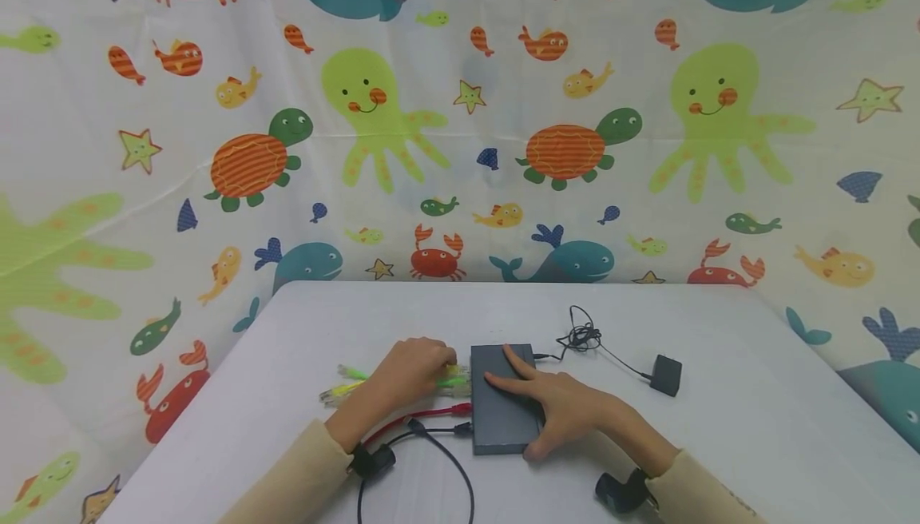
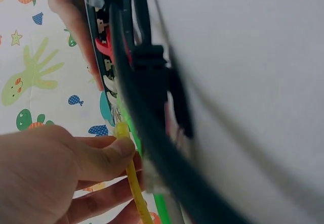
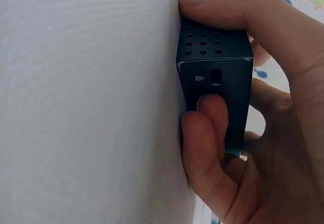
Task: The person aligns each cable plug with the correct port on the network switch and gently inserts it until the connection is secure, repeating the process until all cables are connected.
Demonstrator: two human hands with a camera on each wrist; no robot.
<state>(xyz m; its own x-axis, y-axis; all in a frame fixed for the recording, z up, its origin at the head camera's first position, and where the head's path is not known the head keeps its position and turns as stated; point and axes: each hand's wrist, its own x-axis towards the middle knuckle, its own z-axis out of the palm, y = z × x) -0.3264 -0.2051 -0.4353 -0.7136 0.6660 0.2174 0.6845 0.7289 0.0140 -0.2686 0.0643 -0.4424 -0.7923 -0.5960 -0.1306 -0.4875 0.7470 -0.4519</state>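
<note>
A dark grey network switch [image 1: 496, 424] lies on the table with network cables at its left side. My left hand [image 1: 411, 372] is by that side. In the left wrist view, its thumb and forefinger pinch a yellow network cable [image 2: 133, 186] near its plug, right at the row of ports. Green cable [image 1: 453, 383], red cable [image 1: 406, 417] and black cable [image 1: 440, 430] lead to the same side. My right hand [image 1: 571, 408] grips the switch, two fingers spread over its top. The right wrist view shows the thumb on the vented side and fingertips [image 3: 200, 133] curled against the end.
A thin black power cord [image 1: 580, 338], partly bundled, runs from the switch's right side to a black power adapter [image 1: 666, 375]. Clear cable plugs [image 1: 332, 396] lie left of the left hand. The black cable loops toward the near table edge. A patterned curtain [image 1: 460, 132] hangs behind the white table [image 1: 747, 396].
</note>
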